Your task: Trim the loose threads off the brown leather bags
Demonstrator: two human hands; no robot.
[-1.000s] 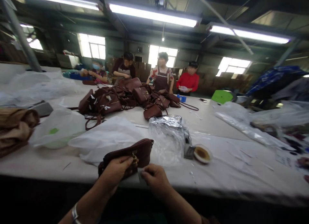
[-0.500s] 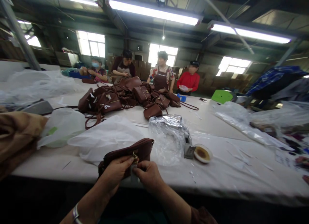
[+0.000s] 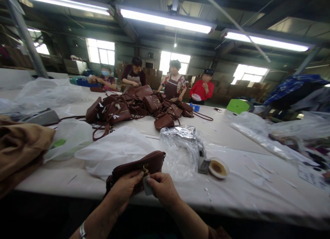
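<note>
A small dark brown leather bag (image 3: 144, 163) stands at the near edge of the white table (image 3: 247, 184). My left hand (image 3: 125, 191) is closed on the bag's front, fingertips by its brass zipper pull. My right hand (image 3: 162, 189) is closed in a pinch on a small pale tag (image 3: 147, 188) hanging right below the pull. Both hands touch at the tag. Behind the bag lie a white plastic bag (image 3: 116, 151) and a crumpled clear plastic wrap (image 3: 180, 146).
A heap of brown bags (image 3: 139, 106) lies mid-table; several people stand behind it. A small round dish (image 3: 218, 167) and a little box (image 3: 203, 164) sit right of my hands. Tan fabric (image 3: 20, 149) lies left, plastic sheets (image 3: 270, 137) right.
My right hand has moved left from the table edge to meet the left hand at the zipper pull and now pinches the pale tag. The view has shifted slightly.
</note>
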